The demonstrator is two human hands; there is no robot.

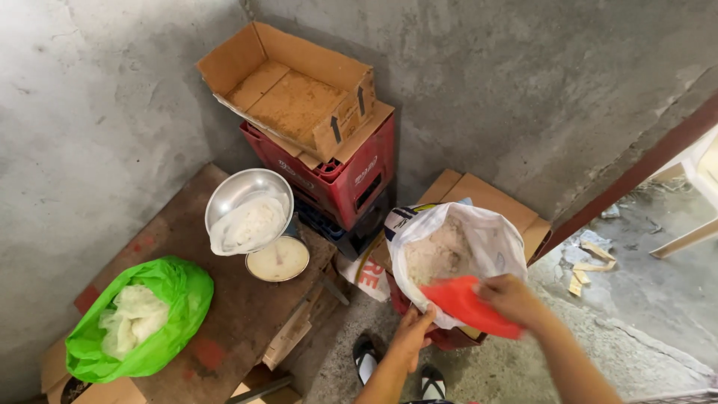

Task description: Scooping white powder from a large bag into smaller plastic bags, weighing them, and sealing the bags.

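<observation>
Red scoop (467, 305), stiff, light: right hand (512, 298) gripping at 3 o'clock; left hand (413, 334) pinching limp sack (490, 239) rim.

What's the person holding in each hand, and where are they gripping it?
The right hand holds a red scoop by its near end. The left hand grips the white sack at its front rim.
</observation>
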